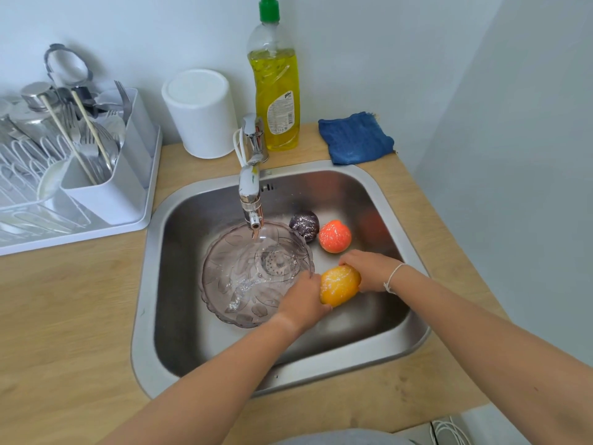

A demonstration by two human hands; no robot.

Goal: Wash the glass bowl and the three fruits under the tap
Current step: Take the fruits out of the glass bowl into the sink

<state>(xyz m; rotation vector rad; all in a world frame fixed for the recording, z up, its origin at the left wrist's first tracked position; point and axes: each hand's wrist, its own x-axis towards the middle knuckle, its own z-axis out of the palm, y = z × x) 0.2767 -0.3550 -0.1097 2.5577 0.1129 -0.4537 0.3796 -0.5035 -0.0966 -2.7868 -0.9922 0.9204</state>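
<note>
A clear patterned glass bowl lies in the steel sink over the drain, with water from the tap running into it. My left hand rests at the bowl's right rim and touches a wet yellow-orange fruit. My right hand grips that fruit from the right. A red-orange fruit and a dark purple fruit lie on the sink floor behind, both beaded with water.
A dish rack with cutlery stands at the left on the wooden counter. Behind the sink are a white container, a yellow dish soap bottle and a folded blue cloth. A wall closes the right side.
</note>
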